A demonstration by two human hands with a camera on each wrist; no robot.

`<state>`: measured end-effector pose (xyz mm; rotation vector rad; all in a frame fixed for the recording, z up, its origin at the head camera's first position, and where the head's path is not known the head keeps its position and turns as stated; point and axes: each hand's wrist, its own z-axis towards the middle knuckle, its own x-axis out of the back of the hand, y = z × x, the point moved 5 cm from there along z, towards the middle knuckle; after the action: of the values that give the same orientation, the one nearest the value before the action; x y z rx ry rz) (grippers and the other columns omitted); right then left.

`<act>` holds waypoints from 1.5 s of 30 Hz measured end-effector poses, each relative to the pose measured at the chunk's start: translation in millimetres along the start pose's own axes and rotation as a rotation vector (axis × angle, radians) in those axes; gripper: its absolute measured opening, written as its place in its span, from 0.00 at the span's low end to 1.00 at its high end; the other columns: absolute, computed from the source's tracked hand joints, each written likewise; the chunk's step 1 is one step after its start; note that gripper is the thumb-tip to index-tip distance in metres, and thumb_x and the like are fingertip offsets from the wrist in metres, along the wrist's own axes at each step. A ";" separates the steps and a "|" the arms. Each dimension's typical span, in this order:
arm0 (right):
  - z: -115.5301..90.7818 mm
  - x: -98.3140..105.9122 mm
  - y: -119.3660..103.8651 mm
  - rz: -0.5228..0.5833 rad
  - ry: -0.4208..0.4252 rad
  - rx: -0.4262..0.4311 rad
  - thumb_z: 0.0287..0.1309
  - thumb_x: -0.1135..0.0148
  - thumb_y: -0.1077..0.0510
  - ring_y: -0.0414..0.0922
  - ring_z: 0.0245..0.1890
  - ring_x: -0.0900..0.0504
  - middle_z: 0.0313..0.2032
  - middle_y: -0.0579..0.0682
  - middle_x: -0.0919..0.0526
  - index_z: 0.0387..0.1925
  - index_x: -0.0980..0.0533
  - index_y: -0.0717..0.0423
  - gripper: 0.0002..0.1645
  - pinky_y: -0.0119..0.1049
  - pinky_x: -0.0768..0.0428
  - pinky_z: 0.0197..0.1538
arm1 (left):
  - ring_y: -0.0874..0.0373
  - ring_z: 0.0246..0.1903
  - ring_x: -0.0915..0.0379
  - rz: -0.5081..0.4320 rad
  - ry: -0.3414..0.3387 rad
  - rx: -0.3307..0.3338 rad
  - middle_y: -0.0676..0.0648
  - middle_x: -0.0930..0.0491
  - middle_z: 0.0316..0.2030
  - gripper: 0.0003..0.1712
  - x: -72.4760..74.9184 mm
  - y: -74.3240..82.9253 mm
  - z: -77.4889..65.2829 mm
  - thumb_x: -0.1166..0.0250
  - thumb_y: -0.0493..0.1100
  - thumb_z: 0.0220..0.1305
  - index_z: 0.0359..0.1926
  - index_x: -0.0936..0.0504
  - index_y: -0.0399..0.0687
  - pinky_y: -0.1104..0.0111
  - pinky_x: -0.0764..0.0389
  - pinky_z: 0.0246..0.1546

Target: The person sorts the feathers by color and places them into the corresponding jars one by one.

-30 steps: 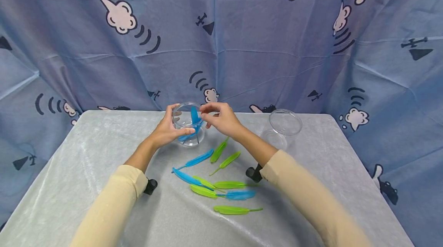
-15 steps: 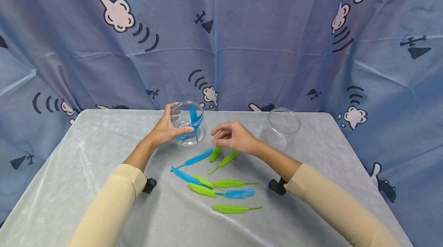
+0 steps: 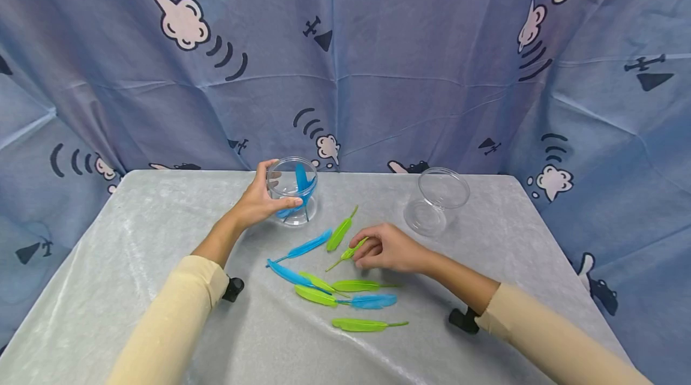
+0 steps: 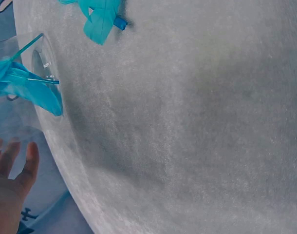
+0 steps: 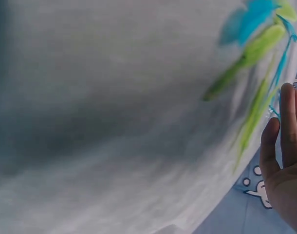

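My left hand (image 3: 259, 198) grips a clear jar (image 3: 293, 217) at the table's far side, thumb across its front and fingers round its left. Blue feathers (image 3: 302, 180) stand and lean inside it; in the left wrist view the blue feathers (image 4: 27, 87) show through its wall. My right hand (image 3: 391, 248) is over a green feather (image 3: 345, 254), fingertips right at its broad end. The right wrist view shows a gap between thumb and forefinger of the right hand (image 5: 287, 146), with the green feathers (image 5: 255, 114) beyond.
A second clear jar (image 3: 426, 224) stands at the back right. Nearer lie a blue feather (image 3: 308, 246), another green feather (image 3: 340, 234), and a loose group of green and blue ones, including a front green feather (image 3: 361, 325). A patterned curtain (image 3: 367, 103) hangs behind the table.
My right hand has left the jar's rim and come down to the right, towards me, onto the green feather. My left hand has stayed round the jar.
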<state>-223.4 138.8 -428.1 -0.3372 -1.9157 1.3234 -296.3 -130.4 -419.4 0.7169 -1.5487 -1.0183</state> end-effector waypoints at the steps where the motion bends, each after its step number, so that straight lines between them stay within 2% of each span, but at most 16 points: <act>1: -3.2 -0.1 3.4 -0.001 -0.003 -0.003 0.57 0.30 0.65 0.44 0.37 0.12 0.39 0.59 0.12 0.51 0.22 0.70 0.20 0.33 0.16 0.42 | 0.36 0.72 0.49 -0.001 0.000 -0.001 0.35 0.45 0.73 0.61 -0.1 0.1 0.2 0.25 0.53 0.57 0.77 0.59 0.55 0.41 0.37 0.66; 12: -35.4 -3.7 24.0 0.018 -0.071 0.073 0.54 0.27 0.63 0.44 0.36 0.15 0.39 0.59 0.15 0.52 0.24 0.70 0.25 0.35 0.16 0.38 | 0.37 0.72 0.48 -0.007 0.001 0.000 0.36 0.45 0.73 0.61 -0.1 -1.4 0.3 0.24 0.54 0.56 0.77 0.59 0.55 0.42 0.38 0.66; 18: -45.4 -5.4 30.6 -0.008 -0.064 0.065 0.52 0.25 0.61 0.42 0.35 0.16 0.38 0.54 0.15 0.51 0.22 0.67 0.25 0.32 0.19 0.37 | 0.37 0.72 0.48 -0.004 -0.001 -0.003 0.35 0.45 0.73 0.61 -0.6 -2.1 0.9 0.24 0.54 0.56 0.76 0.59 0.56 0.41 0.39 0.66; 26: -50.3 -8.2 32.4 -0.101 -0.063 0.069 0.50 0.23 0.59 0.46 0.36 0.16 0.38 0.51 0.14 0.50 0.20 0.61 0.25 0.36 0.19 0.41 | 0.38 0.72 0.48 -0.004 0.000 0.003 0.35 0.45 0.73 0.62 -0.2 -2.2 0.4 0.24 0.55 0.55 0.77 0.59 0.56 0.41 0.39 0.66; 34: -53.7 -12.2 27.2 -0.198 -0.068 0.103 0.49 0.22 0.58 0.42 0.38 0.17 0.39 0.44 0.16 0.51 0.20 0.56 0.25 0.35 0.19 0.44 | 0.37 0.72 0.49 -0.002 0.004 0.005 0.36 0.45 0.73 0.61 0.4 -1.2 -0.2 0.24 0.54 0.56 0.77 0.59 0.56 0.41 0.39 0.66; 45: -56.4 -13.7 23.7 -0.243 -0.055 0.172 0.48 0.22 0.61 0.41 0.36 0.18 0.36 0.43 0.16 0.49 0.19 0.56 0.25 0.36 0.18 0.44 | 0.37 0.72 0.49 0.000 0.000 0.015 0.35 0.45 0.73 0.61 -0.1 -0.4 0.0 0.24 0.54 0.56 0.77 0.59 0.56 0.40 0.40 0.67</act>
<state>-178.7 179.0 -445.7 0.0184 -1.8065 1.3328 -296.3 -130.6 -419.8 0.7276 -1.5574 -1.0076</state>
